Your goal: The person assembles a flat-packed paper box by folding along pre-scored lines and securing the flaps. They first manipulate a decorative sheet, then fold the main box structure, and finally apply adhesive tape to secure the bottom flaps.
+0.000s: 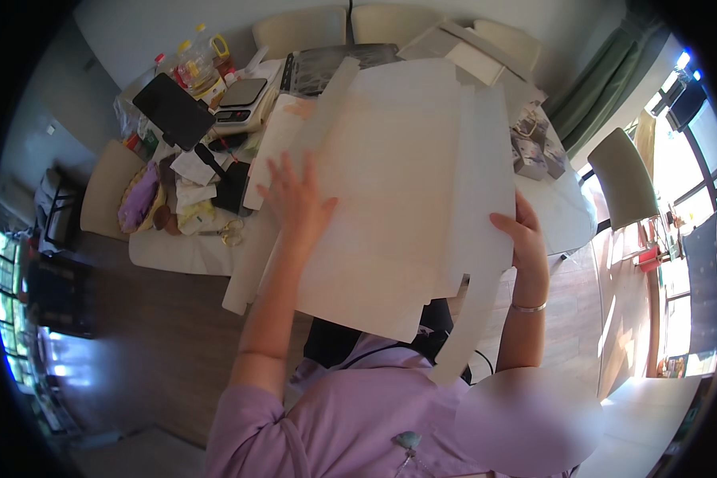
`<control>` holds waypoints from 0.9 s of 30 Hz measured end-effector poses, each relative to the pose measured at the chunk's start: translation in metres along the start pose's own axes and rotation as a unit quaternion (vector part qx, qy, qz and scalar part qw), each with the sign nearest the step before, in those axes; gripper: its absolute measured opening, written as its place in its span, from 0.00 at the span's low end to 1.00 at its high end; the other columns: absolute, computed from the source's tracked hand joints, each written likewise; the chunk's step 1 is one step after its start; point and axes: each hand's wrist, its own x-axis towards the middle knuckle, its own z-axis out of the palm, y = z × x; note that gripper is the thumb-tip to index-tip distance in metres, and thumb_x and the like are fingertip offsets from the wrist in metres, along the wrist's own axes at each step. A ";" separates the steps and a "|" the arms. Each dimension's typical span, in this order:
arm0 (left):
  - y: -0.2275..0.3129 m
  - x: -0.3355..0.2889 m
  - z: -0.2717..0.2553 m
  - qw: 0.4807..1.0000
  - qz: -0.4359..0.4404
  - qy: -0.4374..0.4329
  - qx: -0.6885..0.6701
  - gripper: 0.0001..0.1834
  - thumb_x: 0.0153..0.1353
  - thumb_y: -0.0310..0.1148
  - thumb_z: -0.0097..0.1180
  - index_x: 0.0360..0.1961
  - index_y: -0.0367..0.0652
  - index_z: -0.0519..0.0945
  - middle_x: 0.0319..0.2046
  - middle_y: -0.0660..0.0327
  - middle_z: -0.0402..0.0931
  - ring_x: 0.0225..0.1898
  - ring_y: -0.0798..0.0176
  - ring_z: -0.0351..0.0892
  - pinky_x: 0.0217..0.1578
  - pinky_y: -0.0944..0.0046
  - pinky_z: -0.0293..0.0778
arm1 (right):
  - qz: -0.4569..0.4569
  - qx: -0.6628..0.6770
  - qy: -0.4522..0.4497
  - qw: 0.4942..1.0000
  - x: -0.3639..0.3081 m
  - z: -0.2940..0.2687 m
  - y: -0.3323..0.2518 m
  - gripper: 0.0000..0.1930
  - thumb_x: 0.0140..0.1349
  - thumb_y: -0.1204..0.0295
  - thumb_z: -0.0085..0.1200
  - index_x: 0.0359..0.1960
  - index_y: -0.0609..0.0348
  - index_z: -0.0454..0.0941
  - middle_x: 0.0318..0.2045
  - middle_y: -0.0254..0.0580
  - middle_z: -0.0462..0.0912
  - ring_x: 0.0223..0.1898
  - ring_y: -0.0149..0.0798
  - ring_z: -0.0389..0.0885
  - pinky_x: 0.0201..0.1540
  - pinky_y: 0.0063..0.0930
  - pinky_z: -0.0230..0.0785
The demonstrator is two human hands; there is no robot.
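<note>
A large off-white cardboard sheet [382,183] with long folded flaps spans the front of the table and hangs over its near edge toward my lap. My left hand [299,199] lies with fingers spread on the sheet's left side, by the crease of the narrow left flap [324,111]. Along the right side runs another long flap [484,175]. My right hand [526,235] grips that flap's outer edge, thumb on top and the other fingers mostly hidden behind it. Small notches show at the sheet's lower right corner.
On the table's left stand a phone on a stand [175,111], a kitchen scale [243,99], plastic bottles [199,60], scissors [231,233] and a basket with purple cloth [141,199]. Small boxes [534,155] sit at right. Flat grey board [470,52] lies behind. Chairs surround the table.
</note>
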 end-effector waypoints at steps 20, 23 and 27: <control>-0.084 0.057 0.045 0.964 -0.118 0.013 -0.239 0.38 0.54 0.30 0.67 0.67 0.45 0.66 0.46 0.48 0.79 0.47 0.46 0.81 0.45 0.52 0.76 | -0.094 -0.228 0.018 0.969 0.173 -0.155 -0.018 0.24 0.58 0.80 0.61 0.58 0.63 0.74 0.47 0.39 0.84 0.47 0.33 0.82 0.52 0.26 0.74; -0.060 0.053 0.061 0.996 -0.014 0.046 -0.070 0.39 0.54 0.27 0.65 0.68 0.51 0.65 0.57 0.51 0.72 0.59 0.50 0.73 0.54 0.55 0.74 | -0.137 -0.361 0.117 0.915 0.187 -0.198 0.036 0.23 0.58 0.77 0.63 0.57 0.62 0.74 0.45 0.40 0.85 0.44 0.35 0.83 0.50 0.27 0.75; -0.076 0.040 0.075 0.973 0.212 0.088 -0.006 0.28 0.54 0.21 0.61 0.58 0.48 0.76 0.58 0.56 0.72 0.63 0.52 0.70 0.59 0.55 0.71 | -0.196 -0.652 0.264 0.683 0.157 -0.129 0.042 0.27 0.55 0.76 0.64 0.58 0.58 0.72 0.62 0.51 0.72 0.61 0.50 0.73 0.60 0.41 0.69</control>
